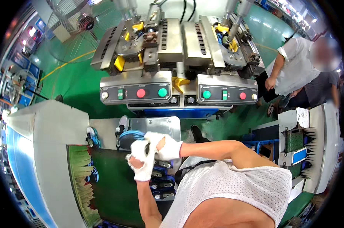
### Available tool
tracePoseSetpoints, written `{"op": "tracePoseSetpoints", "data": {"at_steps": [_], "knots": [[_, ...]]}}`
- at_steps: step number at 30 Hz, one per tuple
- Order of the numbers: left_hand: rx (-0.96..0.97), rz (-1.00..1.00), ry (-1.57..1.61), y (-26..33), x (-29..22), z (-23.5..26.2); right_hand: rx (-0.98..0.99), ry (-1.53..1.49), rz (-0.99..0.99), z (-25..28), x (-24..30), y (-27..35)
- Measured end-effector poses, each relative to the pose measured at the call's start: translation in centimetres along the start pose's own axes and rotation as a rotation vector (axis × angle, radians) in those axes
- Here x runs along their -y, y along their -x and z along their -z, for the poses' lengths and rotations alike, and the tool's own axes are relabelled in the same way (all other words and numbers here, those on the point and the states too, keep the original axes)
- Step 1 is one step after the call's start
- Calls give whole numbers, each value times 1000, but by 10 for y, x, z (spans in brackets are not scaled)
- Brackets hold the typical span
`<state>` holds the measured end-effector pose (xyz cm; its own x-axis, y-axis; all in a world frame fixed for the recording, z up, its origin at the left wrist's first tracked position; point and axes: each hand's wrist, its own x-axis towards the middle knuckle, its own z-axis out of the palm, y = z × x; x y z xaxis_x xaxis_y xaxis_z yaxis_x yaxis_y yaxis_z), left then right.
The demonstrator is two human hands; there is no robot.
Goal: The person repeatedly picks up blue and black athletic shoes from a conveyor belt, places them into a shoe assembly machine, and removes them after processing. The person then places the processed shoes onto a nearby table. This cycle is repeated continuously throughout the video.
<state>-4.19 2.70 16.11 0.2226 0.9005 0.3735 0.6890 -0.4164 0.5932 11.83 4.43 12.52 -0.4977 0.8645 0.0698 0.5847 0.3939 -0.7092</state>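
Note:
Both my hands wear worn white gloves and meet in front of my chest. My left hand (141,163) comes up from below with its fingers curled. My right hand (165,147) reaches in from the right and closes against the top of the left. A small dark piece (146,146) shows between the two gloves; its kind is too small to tell. Just below the hands, dark shoes with blue soles (162,175) lie in a row beside the green conveyor belt (115,186).
A steel two-station press (179,49) stands ahead, with control panels (135,93) carrying red and green buttons. A white cabinet (46,152) is on the left and a floor fan (78,26) at top left. Another person (293,68) stands at the right by a second conveyor (305,148).

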Motion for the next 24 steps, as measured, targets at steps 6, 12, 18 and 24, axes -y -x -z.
{"op": "tracePoseSetpoints", "data": {"at_steps": [6, 12, 18, 24], "knots": [[207, -449, -62, -120, -94, -60, -466, -400, 116, 98, -70, 36], [138, -477, 121, -196, -175, -133, -323, -755, -356, 181, -125, 72], [-79, -431, 147, -216, -195, -137, -423, -1273, -273, 239, -145, 89], [-146, -71, 387, -192, -174, -149, -357, -1070, -255, 277, -146, 81]]}}
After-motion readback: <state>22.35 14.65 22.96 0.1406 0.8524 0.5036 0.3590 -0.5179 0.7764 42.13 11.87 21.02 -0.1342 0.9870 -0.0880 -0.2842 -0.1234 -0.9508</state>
